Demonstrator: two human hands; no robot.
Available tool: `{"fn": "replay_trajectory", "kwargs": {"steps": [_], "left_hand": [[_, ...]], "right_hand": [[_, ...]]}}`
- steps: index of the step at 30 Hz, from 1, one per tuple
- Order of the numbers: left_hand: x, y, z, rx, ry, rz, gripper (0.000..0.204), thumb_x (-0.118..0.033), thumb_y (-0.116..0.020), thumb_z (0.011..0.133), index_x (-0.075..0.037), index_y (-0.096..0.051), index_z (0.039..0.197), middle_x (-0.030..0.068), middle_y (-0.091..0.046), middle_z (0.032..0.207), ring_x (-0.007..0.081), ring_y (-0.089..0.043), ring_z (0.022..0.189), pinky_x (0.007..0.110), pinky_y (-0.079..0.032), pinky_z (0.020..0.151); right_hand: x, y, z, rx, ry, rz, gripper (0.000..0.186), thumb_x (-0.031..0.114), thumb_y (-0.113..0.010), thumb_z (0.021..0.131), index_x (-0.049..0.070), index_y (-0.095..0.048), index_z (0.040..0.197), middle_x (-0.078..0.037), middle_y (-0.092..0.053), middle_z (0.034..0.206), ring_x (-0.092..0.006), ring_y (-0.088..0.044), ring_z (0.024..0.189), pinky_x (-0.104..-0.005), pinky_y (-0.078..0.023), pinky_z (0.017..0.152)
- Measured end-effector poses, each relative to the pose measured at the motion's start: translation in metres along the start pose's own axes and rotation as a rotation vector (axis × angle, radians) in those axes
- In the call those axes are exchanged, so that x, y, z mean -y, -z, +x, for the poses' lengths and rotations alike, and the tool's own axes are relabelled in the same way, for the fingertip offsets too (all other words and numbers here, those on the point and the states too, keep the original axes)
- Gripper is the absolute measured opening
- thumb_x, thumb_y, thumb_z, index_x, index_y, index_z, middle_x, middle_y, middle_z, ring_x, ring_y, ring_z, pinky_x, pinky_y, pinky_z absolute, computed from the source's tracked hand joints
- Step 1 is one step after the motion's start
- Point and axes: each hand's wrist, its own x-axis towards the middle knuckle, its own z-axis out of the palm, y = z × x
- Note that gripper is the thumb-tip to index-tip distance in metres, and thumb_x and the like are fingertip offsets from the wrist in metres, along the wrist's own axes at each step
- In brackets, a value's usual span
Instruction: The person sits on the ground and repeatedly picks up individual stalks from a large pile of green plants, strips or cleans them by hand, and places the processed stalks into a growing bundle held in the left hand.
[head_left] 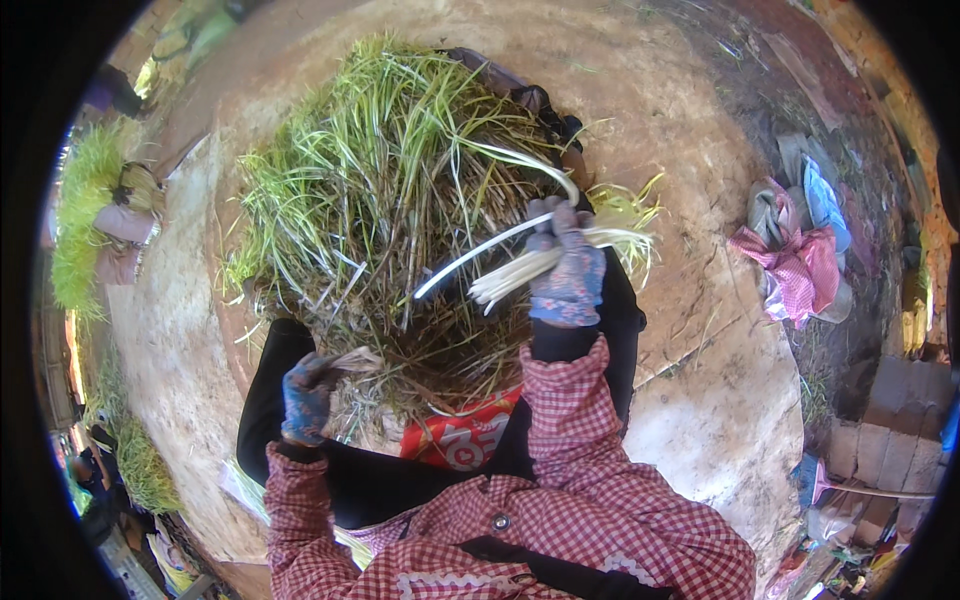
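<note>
A big heap of long green-leaved stalks (pixel 390 180) lies in front of my knees, its roots and brown lower ends toward me. My right hand (pixel 568 270), in a dirty flowered glove, is closed around a small bundle of peeled white stalks (pixel 515 277). Their pale yellow-green leaves (pixel 628 225) stick out to the right. One single white stalk (pixel 480 257) runs apart from the bundle, at the fingers of the same hand. My left hand (pixel 308 398), gloved too, is closed on limp, pale brownish peelings (pixel 357 362) at the near left edge of the heap.
A red printed bag (pixel 462 432) lies between my legs under the heap. Cloths in pink check and blue (pixel 800 250) are piled on the right. At far left are more green bundles (pixel 85 220) and a person in pinkish clothing (pixel 128 225). A long-handled tool (pixel 870 490) lies lower right.
</note>
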Motion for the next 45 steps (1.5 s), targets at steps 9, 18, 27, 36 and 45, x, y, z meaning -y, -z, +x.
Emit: {"fn": "replay_trajectory", "kwargs": {"steps": [9,18,27,36,45], "left_hand": [[-0.073,-0.058,0.039,-0.104,-0.264,-0.291,0.062,-0.001,-0.07,0.076,-0.008,-0.049,0.134,0.0157,-0.051,0.134,0.0301,-0.047,0.125,0.04,-0.038,0.102],[-0.118,-0.134,0.092,-0.021,-0.441,-0.379,0.019,-0.001,-0.058,0.087,-0.001,-0.068,0.103,0.0105,-0.06,0.096,0.0227,-0.059,0.093,0.033,-0.046,0.083],[-0.017,-0.116,0.258,-0.121,-0.004,0.471,0.018,-0.012,-0.066,0.083,-0.004,-0.066,0.099,0.0169,-0.067,0.101,0.0267,-0.066,0.09,0.037,-0.053,0.077],[-0.04,-0.102,0.11,-0.271,-0.087,-0.765,0.015,-0.004,-0.072,0.08,-0.004,-0.064,0.093,0.0025,-0.063,0.082,0.011,-0.059,0.075,0.024,-0.049,0.067],[-0.06,-0.102,0.081,-0.404,-0.177,-0.655,0.015,0.009,-0.064,0.08,-0.002,-0.063,0.091,0.0034,-0.059,0.091,0.0112,-0.059,0.076,0.024,-0.05,0.071]], "right_hand": [[-0.018,-0.006,-0.013,0.088,-0.096,-0.056,0.02,0.001,-0.066,0.085,0.01,-0.053,0.096,-0.01,-0.065,0.1,-0.0264,-0.063,0.099,-0.0252,-0.047,0.059],[-0.025,-0.007,-0.005,0.179,-0.11,-0.155,0.038,0.01,-0.067,0.087,0.008,-0.048,0.12,-0.012,-0.064,0.102,-0.0304,-0.06,0.105,-0.0342,-0.052,0.075],[-0.044,-0.001,-0.002,0.298,-0.161,-0.214,0.016,0.006,-0.067,0.086,0.011,-0.053,0.093,-0.011,-0.067,0.08,-0.0273,-0.069,0.076,-0.0275,-0.049,0.051],[-0.07,-0.005,-0.016,0.196,-0.364,-0.426,0.016,0.008,-0.067,0.087,0.011,-0.055,0.096,-0.008,-0.067,0.083,-0.0236,-0.069,0.077,-0.0267,-0.049,0.055],[-0.051,-0.007,-0.009,0.164,-0.207,-0.213,0.014,0.011,-0.068,0.087,0.008,-0.055,0.089,-0.012,-0.068,0.087,-0.0207,-0.067,0.072,-0.0238,-0.047,0.05]]}}
